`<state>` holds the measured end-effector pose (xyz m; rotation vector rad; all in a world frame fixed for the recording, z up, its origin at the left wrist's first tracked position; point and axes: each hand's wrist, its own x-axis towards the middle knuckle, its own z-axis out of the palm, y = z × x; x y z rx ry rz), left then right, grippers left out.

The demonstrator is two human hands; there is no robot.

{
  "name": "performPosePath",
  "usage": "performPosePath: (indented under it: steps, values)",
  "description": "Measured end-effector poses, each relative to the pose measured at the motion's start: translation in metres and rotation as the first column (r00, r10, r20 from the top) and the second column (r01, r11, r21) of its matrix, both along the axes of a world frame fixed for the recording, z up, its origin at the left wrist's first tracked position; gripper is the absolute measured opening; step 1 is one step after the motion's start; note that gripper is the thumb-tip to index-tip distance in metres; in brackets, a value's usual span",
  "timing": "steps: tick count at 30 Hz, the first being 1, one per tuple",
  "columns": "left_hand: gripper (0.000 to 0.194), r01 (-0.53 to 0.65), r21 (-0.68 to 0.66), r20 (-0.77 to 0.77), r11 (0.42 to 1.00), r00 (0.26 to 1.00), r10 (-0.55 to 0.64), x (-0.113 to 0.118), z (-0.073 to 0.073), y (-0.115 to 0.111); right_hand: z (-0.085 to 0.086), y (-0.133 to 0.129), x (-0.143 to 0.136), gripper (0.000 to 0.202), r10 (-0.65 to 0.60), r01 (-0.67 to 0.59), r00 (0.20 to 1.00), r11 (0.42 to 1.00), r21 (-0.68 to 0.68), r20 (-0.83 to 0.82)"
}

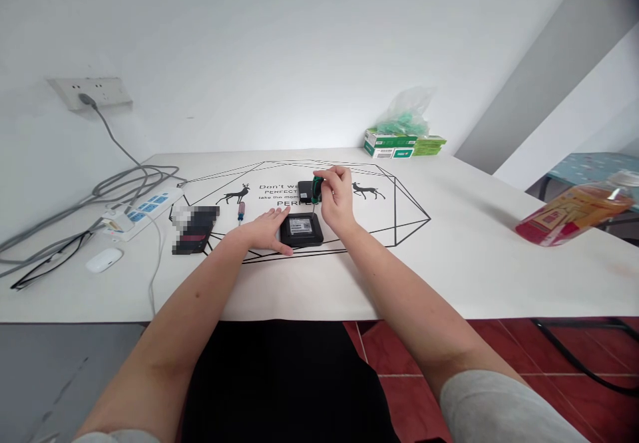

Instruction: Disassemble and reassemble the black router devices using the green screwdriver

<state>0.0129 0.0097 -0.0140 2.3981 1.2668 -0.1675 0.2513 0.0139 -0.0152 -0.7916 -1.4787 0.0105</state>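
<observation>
The right hand [337, 197] pinches a green-handled screwdriver [317, 189], long axis nearly upright, tip down at the far-right part of the black labelled case [301, 229] lying to its near left, while the closer left hand [267, 231], fingers loosely spread, braces the left edge.

A home or small office: white deer-printed table [449, 277], white rectangular wall socket [110, 92], red square-tiled floor [407, 400].

Green screwdriver handle [317, 189], black case [301, 238]
</observation>
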Motion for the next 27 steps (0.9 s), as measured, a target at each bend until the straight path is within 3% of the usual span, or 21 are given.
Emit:
performPosePath:
  steps: [4,9,14,21,27]
  values:
    - [0.157,0.002,0.005,-0.002,1.0,1.0,-0.002,-0.0002,-0.0015,0.0014,0.0018,-0.0027,-0.0008,0.032,0.005,-0.005,0.999,1.0,0.004,0.034]
    - [0.158,-0.004,0.005,-0.015,1.0,1.0,0.004,0.0001,0.0002,0.0004,0.0007,-0.0021,-0.0017,0.018,0.061,-0.067,0.997,0.99,-0.124,-0.047]
    - [0.155,-0.003,0.004,-0.01,1.0,1.0,0.003,0.0013,0.0025,-0.0019,-0.0016,0.001,-0.0032,0.04,0.076,-0.082,0.996,0.973,-0.217,-0.036]
    - [0.161,-0.085,0.02,-0.072,0.996,0.994,0.086,-0.0046,-0.0056,0.003,-0.0065,0.0027,-0.0034,0.044,0.095,-0.108,0.993,0.976,-0.187,-0.075]
    - [0.153,-0.084,0.025,-0.083,0.996,0.993,0.085,-0.0056,-0.0014,0.0012,-0.0049,0.0007,0.0,0.046,0.132,-0.139,0.99,0.969,-0.207,-0.049]
